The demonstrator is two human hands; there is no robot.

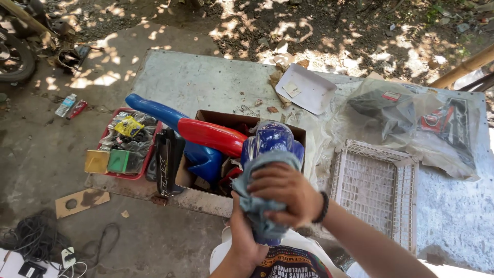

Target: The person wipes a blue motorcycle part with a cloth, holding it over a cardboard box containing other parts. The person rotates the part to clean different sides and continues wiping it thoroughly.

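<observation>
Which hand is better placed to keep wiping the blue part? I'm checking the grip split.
Right hand: it lies on the grey rag over the blue part. The left hand grips from underneath, likely supporting it.

Black beaded wristband (323,207), bare forearms

2 hands (280,193); 1 cloth (257,206); 3 blue panels (270,139); 1 red panel (211,135); 1 cardboard box (216,117); 2 trays (373,185)

We look steeply down from head height, close over our hands, facing a concrete slab (195,77) and the dirt ground beyond.
</observation>
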